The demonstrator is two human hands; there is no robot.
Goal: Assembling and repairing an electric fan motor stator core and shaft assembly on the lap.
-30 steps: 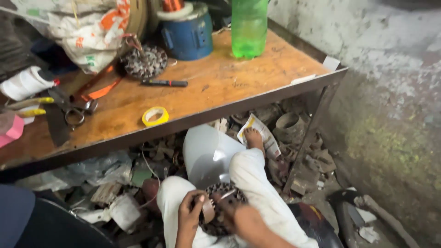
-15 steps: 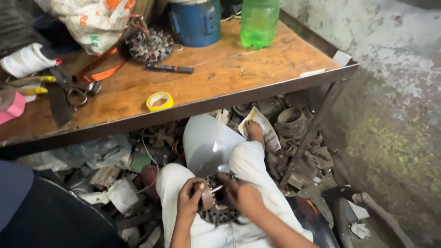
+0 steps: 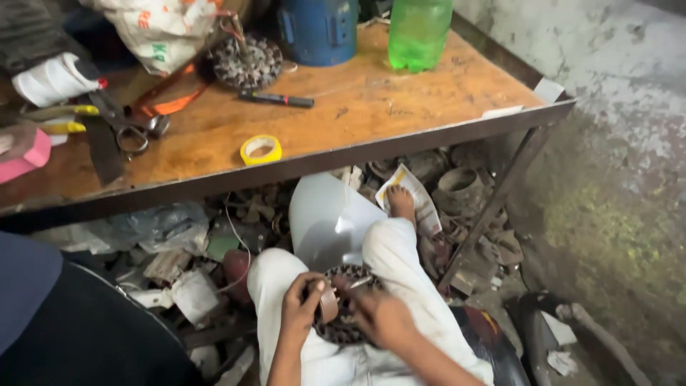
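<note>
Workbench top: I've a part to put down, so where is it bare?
Bare wood lies between the yellow tape roll, the black marker and the table right edge. The left end, around the scissors, is crowded.

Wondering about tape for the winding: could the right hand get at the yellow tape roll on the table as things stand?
Probably yes. The yellow tape roll lies alone near the table's front edge, nothing over it. But the right hand is down at the round stator on the lap, so it would have to let go and reach up.

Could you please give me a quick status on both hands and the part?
Left hand and right hand gripping round toothed metal core on lap. Nothing between them. Workbench ahead.
</note>
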